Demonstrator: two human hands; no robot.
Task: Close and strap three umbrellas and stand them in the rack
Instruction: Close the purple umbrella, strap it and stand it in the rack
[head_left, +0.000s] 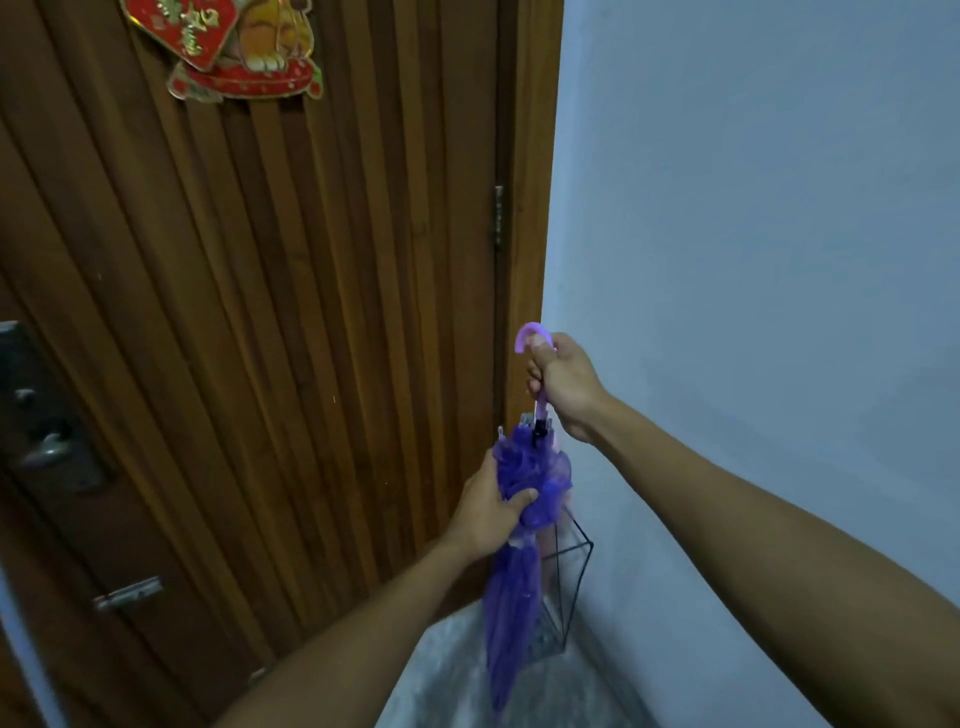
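**Head view: purple umbrella gripped in both hands above the wire rack**

Head camera looks down into a corner where a slatted wooden door (260, 312) meets a pale wall (753, 234). A closed purple umbrella (511, 597) hangs nearly upright, tip down, just in front of the black wire rack (574, 582), which stands on the floor (441, 675) in that corner. The right hand (563, 382) is curled round the umbrella's shaft just under its lilac hook handle (532, 335), thumb pressed at the hook. The left hand (485, 506) clasps the bunched canopy lower down, on the side of the umbrella away from the rack. The rack sits tight against door frame and wall; open floor lies only on its near side, towards the person. A red and gold decoration (228, 47) hangs high on the door, far above the rack.
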